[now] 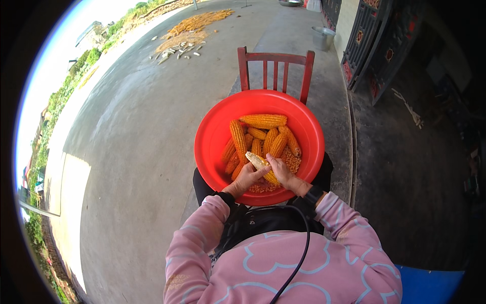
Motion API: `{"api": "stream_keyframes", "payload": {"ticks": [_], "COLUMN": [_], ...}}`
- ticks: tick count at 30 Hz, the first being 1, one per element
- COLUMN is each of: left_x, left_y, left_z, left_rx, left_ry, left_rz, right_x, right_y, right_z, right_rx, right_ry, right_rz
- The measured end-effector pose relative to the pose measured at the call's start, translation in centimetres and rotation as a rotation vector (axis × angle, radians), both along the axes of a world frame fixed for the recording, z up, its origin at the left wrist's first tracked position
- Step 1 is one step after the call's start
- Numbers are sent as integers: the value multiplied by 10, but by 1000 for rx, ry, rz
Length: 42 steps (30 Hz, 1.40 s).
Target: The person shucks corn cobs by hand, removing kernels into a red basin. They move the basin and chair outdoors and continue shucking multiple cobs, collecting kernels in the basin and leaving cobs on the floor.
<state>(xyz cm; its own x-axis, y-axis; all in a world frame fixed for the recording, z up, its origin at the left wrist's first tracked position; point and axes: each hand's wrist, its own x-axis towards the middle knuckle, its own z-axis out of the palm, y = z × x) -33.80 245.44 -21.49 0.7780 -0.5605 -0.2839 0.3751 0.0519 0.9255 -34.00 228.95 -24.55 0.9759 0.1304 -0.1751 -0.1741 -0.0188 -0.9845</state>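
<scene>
A partly shelled corn cob (pixel 271 178) is held between both hands above a red plastic basin (pixel 216 125). Its far end is bare and whitish, while yellow kernels still cover the near part. My left hand (pixel 250 177) grips the cob from the left. Against its right side, my right hand (pixel 283 173) presses with the thumb on the kernels. Several whole ears of dried corn (pixel 264 121) lie in the basin, some stacked on others. Loose corn kernels (pixel 291 162) cover part of the basin's bottom. The basin sits over my lap, in front of a chair.
A red wooden chair (pixel 277 57) stands just beyond the basin. Farther off, a corn pile (pixel 201 22) and bare cobs (pixel 181 51) lie on the concrete floor (pixel 152 125). A metal bucket (pixel 323 38) stands near an open metal door (pixel 395 49) at right. A black cable (pixel 305 243) crosses my front.
</scene>
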Motion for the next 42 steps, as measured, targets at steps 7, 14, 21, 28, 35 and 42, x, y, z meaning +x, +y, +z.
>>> {"api": "stream_keyframes", "payload": {"ticks": [7,14,21,28,35,42], "left_x": [5,9,10,8,11,11], "left_y": [6,15,15,5,6,6], "left_z": [-5,-29,-25,-8,-19,-20], "left_rx": [-47,-9,70,-311,-296,-301], "left_ry": [77,-217,-414,101,27,-25], "left_rz": [27,222,102,162,88,97], "right_x": [3,-9,-5,-7,-7,-13], "right_y": [-5,3,2,-7,-15,-13], "right_z": [-1,24,24,32,35,40], "right_rx": [372,-461,-77,292,393,330], "right_ry": [319,-432,-231,49,156,143], "right_rz": [32,-21,20,126,117,61]}}
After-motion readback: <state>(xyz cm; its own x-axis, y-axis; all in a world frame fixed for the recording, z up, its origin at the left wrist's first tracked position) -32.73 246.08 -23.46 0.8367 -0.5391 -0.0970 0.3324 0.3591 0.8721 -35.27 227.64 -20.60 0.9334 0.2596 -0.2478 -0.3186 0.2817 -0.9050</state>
